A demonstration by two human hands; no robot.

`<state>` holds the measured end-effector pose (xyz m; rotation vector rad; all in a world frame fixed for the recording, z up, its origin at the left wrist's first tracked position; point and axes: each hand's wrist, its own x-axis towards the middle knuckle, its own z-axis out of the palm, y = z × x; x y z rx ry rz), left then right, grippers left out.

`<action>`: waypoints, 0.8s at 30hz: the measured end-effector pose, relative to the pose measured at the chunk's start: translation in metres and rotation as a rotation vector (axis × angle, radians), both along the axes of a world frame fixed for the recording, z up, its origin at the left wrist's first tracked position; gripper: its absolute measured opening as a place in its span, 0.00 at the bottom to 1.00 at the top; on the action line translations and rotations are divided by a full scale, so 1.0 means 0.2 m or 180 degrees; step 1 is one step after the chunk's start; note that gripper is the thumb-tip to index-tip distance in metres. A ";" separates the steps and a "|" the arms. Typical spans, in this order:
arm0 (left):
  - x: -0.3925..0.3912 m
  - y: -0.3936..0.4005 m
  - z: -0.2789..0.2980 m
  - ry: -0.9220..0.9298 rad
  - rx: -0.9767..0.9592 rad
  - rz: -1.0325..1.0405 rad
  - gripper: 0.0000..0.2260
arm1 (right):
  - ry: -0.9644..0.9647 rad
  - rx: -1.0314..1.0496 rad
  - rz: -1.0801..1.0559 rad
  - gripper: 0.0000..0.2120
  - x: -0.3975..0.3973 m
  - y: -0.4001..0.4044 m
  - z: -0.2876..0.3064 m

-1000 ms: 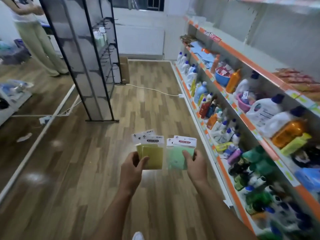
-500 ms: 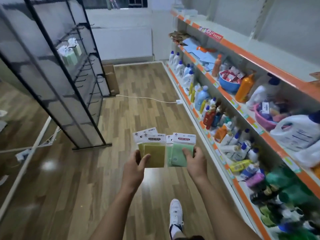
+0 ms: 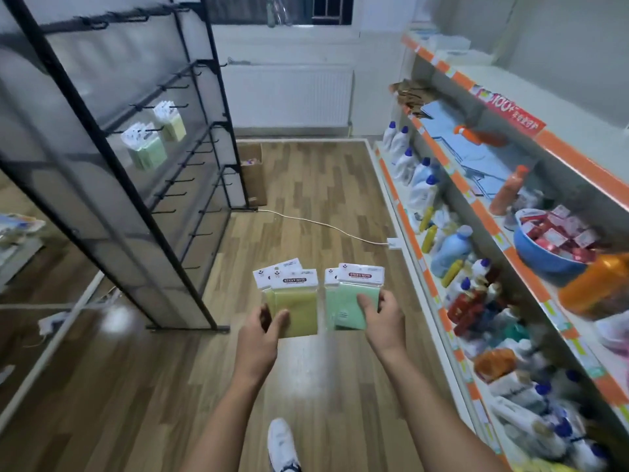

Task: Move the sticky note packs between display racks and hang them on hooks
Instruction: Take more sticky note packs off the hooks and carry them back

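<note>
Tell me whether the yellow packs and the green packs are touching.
Apart. The head view shows floor between the yellow packs in the left hand and the green packs.

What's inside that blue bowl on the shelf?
The blue bowl on the orange-edged shelf is heaped with small red and pink packets. Whatever lies under the top layer is covered, and the labels are too blurry to read.

An orange-edged shelf unit [image 3: 510, 212] along the right wall carries detergent bottles [image 3: 420, 185], a blue bowl [image 3: 541, 257] of red packets and an orange jug [image 3: 595, 287], while a white cable [image 3: 323, 226] crosses the wooden floor [image 3: 323, 185] near a cardboard box [image 3: 253, 175]
</note>
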<state>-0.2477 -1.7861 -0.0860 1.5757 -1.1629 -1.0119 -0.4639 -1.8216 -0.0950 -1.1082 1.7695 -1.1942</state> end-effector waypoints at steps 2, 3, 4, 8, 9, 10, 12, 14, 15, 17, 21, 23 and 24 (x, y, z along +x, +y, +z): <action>0.04 -0.25 -0.03 0.0076 0.0000 0.0073 0.05 | 0.0057 -0.0016 0.0036 0.06 0.03 -0.26 -0.01; 0.07 -0.39 -0.05 0.0087 -0.0032 0.0124 0.06 | 0.0091 -0.0031 0.0054 0.06 0.06 -0.39 -0.01; 0.10 -0.53 -0.06 0.0098 -0.0079 0.0163 0.06 | 0.0126 -0.0054 0.0080 0.06 0.09 -0.53 0.00; 0.24 -1.06 -0.04 0.0091 -0.0106 0.0187 0.07 | 0.0200 -0.0103 0.0164 0.06 0.23 -1.05 0.07; 0.27 -1.19 -0.02 0.0079 -0.0114 0.0208 0.07 | 0.0218 -0.0141 0.0186 0.06 0.27 -1.17 0.10; 0.31 -1.31 0.00 0.0059 -0.0138 0.0212 0.07 | 0.0226 -0.0174 0.0199 0.06 0.30 -1.28 0.12; 0.37 -1.54 0.03 -0.0024 -0.0163 0.0250 0.08 | 0.0187 -0.0192 0.0224 0.07 0.37 -1.49 0.15; 0.41 -1.71 0.06 -0.0126 -0.0175 0.0353 0.08 | 0.0167 -0.0194 0.0244 0.07 0.43 -1.66 0.16; 0.43 -1.78 0.06 -0.0149 -0.0175 0.0421 0.08 | 0.0164 -0.0225 0.0253 0.07 0.46 -1.74 0.16; 0.48 -1.93 0.03 -0.0143 -0.0131 0.0569 0.08 | 0.0126 -0.0285 0.0316 0.07 0.54 -1.91 0.17; 0.59 -2.19 -0.05 -0.0152 0.0080 0.0943 0.09 | -0.0009 -0.0326 0.0875 0.06 0.71 -2.27 0.19; 0.62 -2.30 -0.04 -0.0033 0.0089 0.1129 0.06 | -0.0004 -0.0364 0.1231 0.05 0.81 -2.45 0.18; 0.63 -2.35 -0.04 0.0043 0.0066 0.1243 0.05 | -0.0021 -0.0368 0.1400 0.04 0.85 -2.53 0.18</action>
